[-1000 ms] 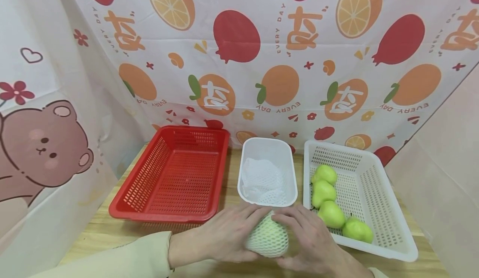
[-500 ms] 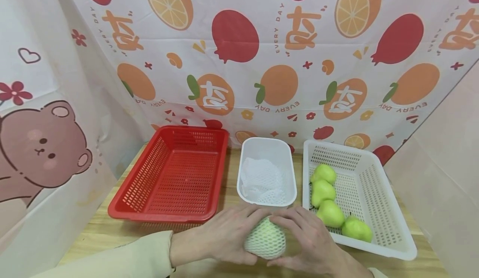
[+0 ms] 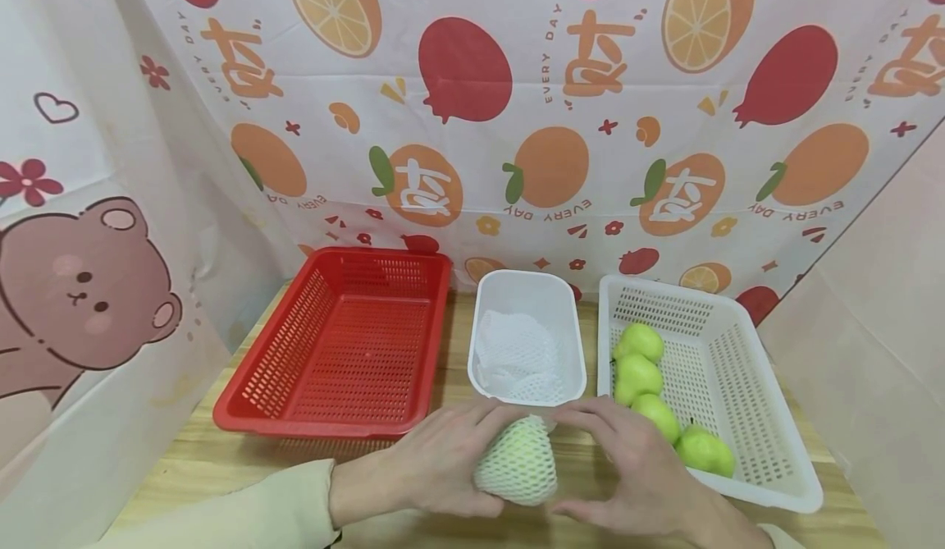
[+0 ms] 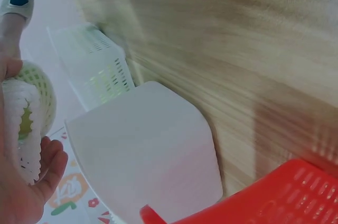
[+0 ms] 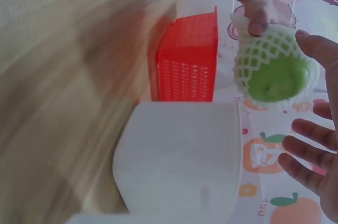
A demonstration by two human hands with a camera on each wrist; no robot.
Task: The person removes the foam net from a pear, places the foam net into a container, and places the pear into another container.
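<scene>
My left hand [image 3: 439,463] grips a green pear in a white foam net [image 3: 519,465] above the front of the table, fingers over its top and thumb below. In the right wrist view, the pear's bare green end [image 5: 280,78] shows through the open end of the net. My right hand [image 3: 638,471] is beside it on the right, thumb and fingers spread apart. Its index fingertip is right at the net's upper edge in the head view. Part of the left hand is hidden behind the pear in the right wrist view.
A red basket [image 3: 362,352] stands at the left on the wooden table [image 3: 192,467]. In the middle, a white bin [image 3: 527,290] contains foam nets [image 3: 513,348]. At the right, several green pears [image 3: 638,378] lie along the left side of a white basket [image 3: 746,418].
The right hand has moved off the netted pear to the right, its fingers spreading wider. The pear has shifted slightly left and tilted, still in the left hand.
</scene>
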